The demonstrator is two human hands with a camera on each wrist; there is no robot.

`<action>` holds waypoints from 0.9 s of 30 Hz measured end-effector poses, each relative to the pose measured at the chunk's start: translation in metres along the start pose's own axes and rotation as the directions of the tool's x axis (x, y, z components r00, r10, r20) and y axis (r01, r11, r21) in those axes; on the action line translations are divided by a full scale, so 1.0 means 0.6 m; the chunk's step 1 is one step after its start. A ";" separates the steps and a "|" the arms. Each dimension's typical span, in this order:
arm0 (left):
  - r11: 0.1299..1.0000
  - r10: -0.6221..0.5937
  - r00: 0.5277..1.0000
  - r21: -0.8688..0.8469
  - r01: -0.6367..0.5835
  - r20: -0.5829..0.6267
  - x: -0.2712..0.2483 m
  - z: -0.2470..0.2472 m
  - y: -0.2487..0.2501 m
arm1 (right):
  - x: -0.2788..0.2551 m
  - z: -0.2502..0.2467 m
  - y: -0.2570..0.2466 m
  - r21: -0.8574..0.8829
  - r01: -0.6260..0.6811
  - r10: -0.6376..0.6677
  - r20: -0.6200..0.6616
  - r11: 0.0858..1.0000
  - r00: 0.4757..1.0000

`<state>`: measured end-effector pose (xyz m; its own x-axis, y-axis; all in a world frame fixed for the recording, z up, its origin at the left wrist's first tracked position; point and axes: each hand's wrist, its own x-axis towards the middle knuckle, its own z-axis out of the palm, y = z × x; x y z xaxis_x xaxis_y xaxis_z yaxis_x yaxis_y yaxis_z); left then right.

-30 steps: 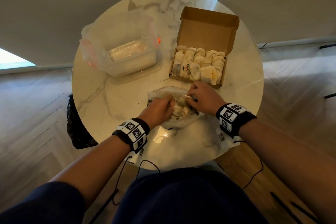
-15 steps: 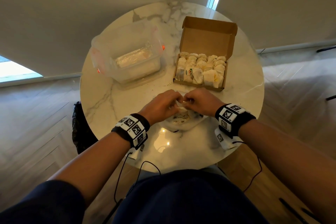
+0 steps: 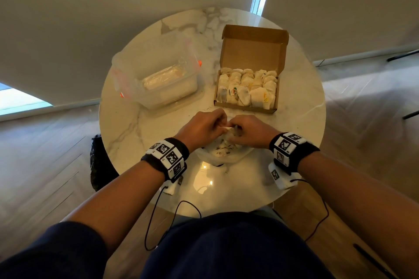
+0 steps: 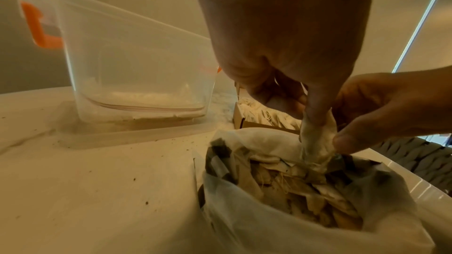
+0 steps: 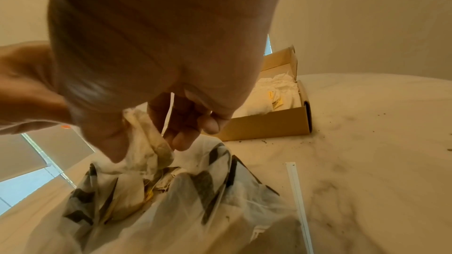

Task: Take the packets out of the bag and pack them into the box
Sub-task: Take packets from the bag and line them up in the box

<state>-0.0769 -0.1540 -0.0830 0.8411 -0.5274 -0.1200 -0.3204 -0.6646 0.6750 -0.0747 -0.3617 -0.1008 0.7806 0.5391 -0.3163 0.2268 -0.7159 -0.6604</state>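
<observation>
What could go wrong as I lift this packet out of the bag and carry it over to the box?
Both the left hand and the right hand pinch one thin packet; pulling apart could tear it, and dark specks already dot the table. The box looks almost full, so pressing another in may crush or dislodge those packed. With neither hand on the bag, it might drag along.
</observation>
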 end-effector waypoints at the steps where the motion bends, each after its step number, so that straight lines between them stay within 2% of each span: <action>1: 1.000 0.019 1.000 0.000 -0.019 -0.001 0.004 -0.002 0.002 | 0.000 0.001 0.003 -0.002 0.003 -0.003 -0.022 1.000 1.000; 4: 0.997 0.080 0.996 0.003 -0.080 -0.030 0.019 -0.004 0.005 | -0.002 -0.004 0.008 0.031 -0.001 0.004 -0.081 1.000 0.997; 8: 0.997 0.081 0.990 -0.004 -0.082 -0.114 0.041 -0.001 0.002 | -0.010 -0.025 0.021 0.107 -0.008 0.025 -0.157 0.994 0.987; 11: 0.999 0.048 0.988 -0.005 -0.049 -0.149 0.060 0.002 0.004 | -0.013 -0.051 0.034 0.139 -0.034 0.064 -0.218 0.990 0.974; 21: 0.993 -0.104 0.989 0.038 0.109 -0.104 0.127 0.024 -0.011 | 0.022 -0.136 0.084 0.096 -0.102 0.129 -0.343 0.990 0.930; 27: 0.975 -0.210 0.975 0.056 0.214 -0.071 0.149 0.038 -0.030 | 0.075 -0.115 0.114 0.072 -0.161 0.175 -0.260 0.984 0.950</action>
<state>-0.0059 -0.2015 -0.1226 0.9185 -0.3371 -0.2065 -0.1572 -0.7908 0.5916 0.0160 -0.4169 -0.1135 0.9325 0.2712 -0.2385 0.0551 -0.7595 -0.6482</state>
